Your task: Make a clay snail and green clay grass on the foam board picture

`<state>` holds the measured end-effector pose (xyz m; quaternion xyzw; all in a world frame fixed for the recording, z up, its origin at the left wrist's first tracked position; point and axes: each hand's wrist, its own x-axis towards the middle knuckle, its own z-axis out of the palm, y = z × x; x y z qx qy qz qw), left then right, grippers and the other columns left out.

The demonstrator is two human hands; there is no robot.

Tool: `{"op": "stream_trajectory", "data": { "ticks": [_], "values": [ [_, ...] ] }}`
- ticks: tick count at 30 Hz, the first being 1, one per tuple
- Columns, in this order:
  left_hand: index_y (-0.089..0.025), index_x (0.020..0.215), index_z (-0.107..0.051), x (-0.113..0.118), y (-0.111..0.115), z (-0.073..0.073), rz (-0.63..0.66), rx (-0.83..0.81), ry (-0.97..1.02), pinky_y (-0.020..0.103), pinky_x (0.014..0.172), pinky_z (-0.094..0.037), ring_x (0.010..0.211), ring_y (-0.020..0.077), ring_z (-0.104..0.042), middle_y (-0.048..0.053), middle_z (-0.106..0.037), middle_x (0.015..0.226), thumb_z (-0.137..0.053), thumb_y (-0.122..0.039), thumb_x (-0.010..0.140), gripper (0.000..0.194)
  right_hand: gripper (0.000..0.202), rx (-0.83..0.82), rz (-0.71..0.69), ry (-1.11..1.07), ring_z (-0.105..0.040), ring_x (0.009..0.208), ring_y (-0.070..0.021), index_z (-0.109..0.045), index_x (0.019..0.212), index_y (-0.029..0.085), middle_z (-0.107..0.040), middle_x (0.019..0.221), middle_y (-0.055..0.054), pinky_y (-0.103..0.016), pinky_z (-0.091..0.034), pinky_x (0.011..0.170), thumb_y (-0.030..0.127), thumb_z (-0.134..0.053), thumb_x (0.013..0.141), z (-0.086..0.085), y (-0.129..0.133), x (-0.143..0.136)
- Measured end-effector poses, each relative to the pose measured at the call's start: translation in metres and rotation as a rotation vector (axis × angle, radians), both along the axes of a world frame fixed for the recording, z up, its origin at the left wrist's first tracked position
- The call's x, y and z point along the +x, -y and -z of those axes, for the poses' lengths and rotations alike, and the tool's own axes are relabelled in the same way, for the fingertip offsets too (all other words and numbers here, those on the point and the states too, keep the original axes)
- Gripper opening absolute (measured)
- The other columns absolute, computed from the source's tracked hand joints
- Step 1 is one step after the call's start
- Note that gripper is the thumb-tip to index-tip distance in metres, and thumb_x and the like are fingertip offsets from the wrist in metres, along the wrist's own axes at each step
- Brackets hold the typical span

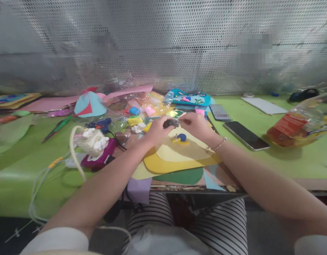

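At the middle of the head view, a small dark packet in what looks like clear wrapping is gripped between the thumb and fingers of the left hand. The right hand is held with bent fingers just beside the packet's right end; whether the wrapping is pinched by it cannot be told. Both hands are held over a pale yellow sheet, which is laid on a deeper yellow sheet. On the pale sheet, below the packet, a small blue-and-yellow figure is placed. Farther back, a teal case is seen. To the right, a phone and a tilted bottle are set; to the left, a blue glue gun and scissors are laid.
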<state>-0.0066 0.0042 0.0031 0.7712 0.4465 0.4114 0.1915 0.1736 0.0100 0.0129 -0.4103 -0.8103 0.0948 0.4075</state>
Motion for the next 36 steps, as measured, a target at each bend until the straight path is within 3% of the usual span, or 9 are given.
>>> {"op": "stream_trajectory", "data": {
  "ticks": [5,9,16,21,26,30,36],
  "values": [
    [-0.019,0.097,-0.062,-0.003,-0.009,0.005,0.026,-0.102,0.215,0.031,0.085,-0.044,0.093,0.0191,-0.060,0.004,-0.067,0.098,-0.062,-0.025,0.075,0.023,0.011,-0.345,-0.084,-0.489,-0.056,0.061,-0.0132,-0.063,0.073,0.017,-0.063,0.070,-0.002,-0.027,-0.048,0.059,0.027,-0.058,0.076,0.000,-0.009,-0.002],
    [-0.017,0.092,-0.061,-0.007,-0.017,0.008,-0.032,-0.130,0.254,0.032,0.085,-0.044,0.092,0.0193,-0.060,0.005,-0.066,0.095,-0.063,-0.024,0.074,0.019,0.011,-0.510,-0.217,-0.691,-0.057,0.065,-0.0120,-0.056,0.072,0.019,-0.062,0.079,-0.003,-0.027,-0.050,0.064,0.030,-0.059,0.073,0.000,-0.009,-0.003],
    [-0.018,0.088,-0.060,-0.008,-0.019,0.009,-0.066,-0.146,0.259,0.031,0.083,-0.044,0.090,0.0189,-0.060,0.004,-0.066,0.093,-0.063,-0.025,0.074,0.016,0.010,-0.516,-0.352,-0.626,-0.050,0.061,-0.0152,-0.041,0.071,0.023,-0.045,0.065,0.001,-0.031,-0.049,0.062,0.027,-0.042,0.080,0.004,-0.008,-0.002],
    [-0.017,0.090,-0.060,-0.007,-0.018,0.008,-0.068,-0.149,0.246,0.032,0.082,-0.045,0.090,0.0198,-0.061,0.005,-0.067,0.094,-0.063,-0.025,0.074,0.018,0.016,-0.560,-0.418,-0.669,-0.041,0.053,-0.0143,-0.039,0.065,0.023,-0.038,0.058,0.002,-0.028,-0.043,0.053,0.021,-0.040,0.081,0.001,-0.005,-0.003],
    [-0.017,0.092,-0.060,-0.006,-0.015,0.006,-0.114,-0.148,0.209,0.034,0.085,-0.046,0.092,0.0200,-0.062,0.006,-0.068,0.098,-0.062,-0.023,0.075,0.019,0.015,-0.676,-0.495,-0.832,-0.042,0.052,-0.0110,-0.048,0.064,0.020,-0.043,0.058,0.002,-0.023,-0.041,0.050,0.021,-0.049,0.079,-0.001,0.000,-0.006],
    [-0.018,0.095,-0.061,-0.008,-0.016,0.007,-0.198,-0.070,0.056,0.035,0.087,-0.047,0.095,0.0214,-0.063,0.007,-0.068,0.101,-0.061,-0.020,0.075,0.020,0.013,-0.756,-0.537,-0.945,-0.048,0.057,-0.0085,-0.054,0.067,0.017,-0.050,0.063,0.002,-0.019,-0.043,0.051,0.023,-0.062,0.076,-0.001,0.002,-0.007],
    [-0.018,0.100,-0.063,-0.011,-0.020,0.013,-0.262,0.007,-0.139,0.037,0.089,-0.047,0.099,0.0242,-0.063,0.009,-0.069,0.103,-0.060,-0.017,0.074,0.026,0.013,-0.784,-0.524,-0.933,-0.055,0.062,-0.0059,-0.064,0.078,0.015,-0.060,0.071,0.001,-0.017,-0.050,0.061,0.024,-0.072,0.075,-0.001,0.002,-0.007]
  ]
}}
